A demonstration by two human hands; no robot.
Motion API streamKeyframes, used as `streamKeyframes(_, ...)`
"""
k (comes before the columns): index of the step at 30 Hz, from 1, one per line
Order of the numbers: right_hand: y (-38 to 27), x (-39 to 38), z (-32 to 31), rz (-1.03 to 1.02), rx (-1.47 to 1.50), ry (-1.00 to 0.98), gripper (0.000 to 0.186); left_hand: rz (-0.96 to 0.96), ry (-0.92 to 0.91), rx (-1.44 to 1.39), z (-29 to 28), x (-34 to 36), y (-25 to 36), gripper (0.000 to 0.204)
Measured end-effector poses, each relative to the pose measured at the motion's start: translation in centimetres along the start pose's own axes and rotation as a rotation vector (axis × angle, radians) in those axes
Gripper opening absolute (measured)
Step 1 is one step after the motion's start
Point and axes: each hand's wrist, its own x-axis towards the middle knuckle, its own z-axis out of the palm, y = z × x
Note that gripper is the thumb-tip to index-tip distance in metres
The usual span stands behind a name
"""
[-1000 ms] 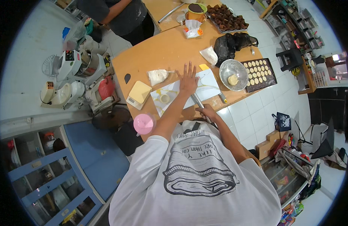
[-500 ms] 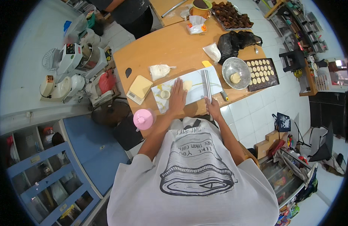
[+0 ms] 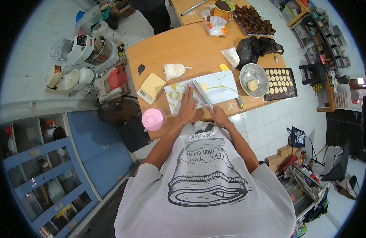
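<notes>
Tan counter [image 3: 206,51], tiled rm.: person's R hand [image 3: 219,116], approx. 5 o'clock on the white board [image 3: 226,81], grips a metal rolling pin [image 3: 202,94], slanted toward 11; L hand [image 3: 187,105], approx. 8 o'clock, is palm down, fingers straight, holding nothing visible. Flat dough piece [image 3: 204,86] lies mid-board, just beside the pin. Farther: metal bowl [image 3: 249,73] w/ dough lump [image 3: 252,85], dark tray [image 3: 284,95] w/ pale rounds [image 3: 281,78], both approx. 3; brown cups [image 3: 254,20], 1 o'clock.

open far tabletop [image 3: 171,47], rolling pin [image 3: 201,93] across board [image 3: 224,90], bowl [image 3: 250,73] blocking right
</notes>
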Motion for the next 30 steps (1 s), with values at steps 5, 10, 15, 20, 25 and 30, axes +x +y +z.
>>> streamKeyframes(5,-0.8,0.2,-1.6,0.356,0.589,-0.323,0.058,0.013,-0.015,0.101,0.4,0.0,0.0,0.066)
streamKeyframes(10,-0.7,0.5,-2.0,0.389,0.629,-0.374,0.057,-0.011,0.037,0.061,1.0,2.4,1.8,0.066)
streamKeyframes(15,-0.6,-0.1,-1.4,0.362,0.671,-0.285,0.057,0.067,-0.079,0.469,2.6,7.0,1.0,0.059)
streamKeyframes(20,1.6,-1.4,-1.3,0.264,0.469,-0.092,0.054,0.110,0.022,0.547,5.5,9.7,2.6,0.058)
streamKeyframes(25,3.9,-2.1,-1.6,-0.096,0.151,0.182,0.059,0.101,-0.024,0.578,8.6,12.7,5.3,0.058)
streamKeyframes(30,3.4,-2.9,-3.0,0.425,1.024,-0.111,0.044,0.162,0.102,0.164,8.4,13.3,7.7,0.058)
